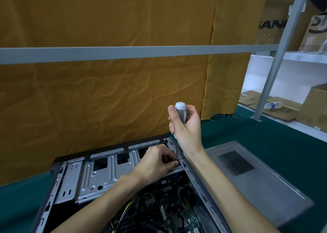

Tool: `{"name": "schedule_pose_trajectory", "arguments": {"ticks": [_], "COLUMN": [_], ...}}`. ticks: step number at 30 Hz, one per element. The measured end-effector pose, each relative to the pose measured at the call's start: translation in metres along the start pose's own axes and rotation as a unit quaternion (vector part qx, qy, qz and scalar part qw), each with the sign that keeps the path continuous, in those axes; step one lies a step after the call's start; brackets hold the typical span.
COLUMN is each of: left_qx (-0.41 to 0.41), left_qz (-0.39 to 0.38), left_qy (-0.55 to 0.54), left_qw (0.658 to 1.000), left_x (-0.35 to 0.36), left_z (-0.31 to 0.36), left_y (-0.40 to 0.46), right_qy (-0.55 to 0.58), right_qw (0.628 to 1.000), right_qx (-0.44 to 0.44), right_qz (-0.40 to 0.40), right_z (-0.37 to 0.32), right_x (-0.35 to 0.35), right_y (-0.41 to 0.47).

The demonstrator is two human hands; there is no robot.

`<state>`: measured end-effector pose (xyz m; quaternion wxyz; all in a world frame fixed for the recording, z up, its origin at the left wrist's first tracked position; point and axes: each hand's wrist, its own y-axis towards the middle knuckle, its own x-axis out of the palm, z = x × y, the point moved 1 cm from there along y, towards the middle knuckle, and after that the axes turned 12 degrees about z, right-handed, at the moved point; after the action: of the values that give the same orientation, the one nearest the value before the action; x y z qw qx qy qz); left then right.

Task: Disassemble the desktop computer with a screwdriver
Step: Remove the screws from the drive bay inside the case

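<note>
the desktop computer (pixel 123 188) lies on its side at the near edge of the bench (pixel 247 133), open face up, its far edge almost against the ochre cloth (pixel 106 91) that hangs at the back. the removed side panel (pixel 247 176) lies flat just beside it, toward the bench's right side.

my right hand (pixel 187 128) is wrapped around the handle of the screwdriver (pixel 180 114), thumb up near the white cap, holding it nearly upright over the far right corner of the case. the shaft runs down to the silver drive cage (pixel 99 172), and my left hand (pixel 155 163) pinches the lower end of it with curled fingers, steadying the tip (the tip and the screw itself are hidden behind those fingers, so i can't tell if the bit is seated).

to do this step well, i judge the main thing is to keep the shaft straight above the screw and press down firmly before turning, so the bit doesn't cam out and chew the head. the left fingers should only guide, lightly. once the screw loosens i'd ease the pressure and catch it, since a dropped screw would likely roll down onto the motherboard (pixel 159 211) among the cables (pixel 136 202).
</note>
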<state>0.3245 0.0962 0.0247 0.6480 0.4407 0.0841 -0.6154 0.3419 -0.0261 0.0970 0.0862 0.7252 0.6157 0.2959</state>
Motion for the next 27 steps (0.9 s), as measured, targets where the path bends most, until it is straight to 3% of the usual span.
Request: {"name": "schedule_pose_trajectory", "arguments": {"ticks": [3,8,14,16,19,22,24,27], "left_qx": [0.0,-0.009,-0.014,-0.06,-0.209,-0.326,-0.349,-0.361], "left_qz": [-0.005,-0.006,-0.003,0.038,0.11,0.084,0.061,0.045], "left_qy": [-0.002,-0.005,-0.006,-0.069,-0.243,-0.419,-0.494,-0.528], "left_qw": [1.0,1.0,1.0,0.995,0.941,0.843,0.794,0.768], "left_x": [-0.001,-0.001,-0.002,-0.007,-0.019,-0.02,-0.02,-0.02], "left_z": [0.002,0.004,0.009,0.009,0.007,0.011,0.014,0.016], "left_y": [0.0,0.0,-0.003,-0.003,-0.002,-0.001,-0.001,-0.002], "right_qy": [-0.013,0.0,-0.006,-0.052,-0.184,-0.313,-0.315,-0.312], "right_qw": [1.0,0.999,1.0,0.998,0.98,0.94,0.939,0.937], "right_qx": [-0.012,0.051,-0.002,-0.035,-0.058,-0.057,-0.057,-0.092], "right_qz": [0.009,-0.017,0.013,0.023,-0.048,-0.125,-0.127,-0.125], "right_z": [0.002,-0.001,-0.022,-0.026,-0.018,0.003,0.011,0.014], "right_x": [0.0,0.001,-0.012,-0.022,-0.035,-0.043,-0.044,-0.045], "right_y": [0.001,0.004,0.019,0.027,0.021,-0.002,-0.011,-0.015]}}
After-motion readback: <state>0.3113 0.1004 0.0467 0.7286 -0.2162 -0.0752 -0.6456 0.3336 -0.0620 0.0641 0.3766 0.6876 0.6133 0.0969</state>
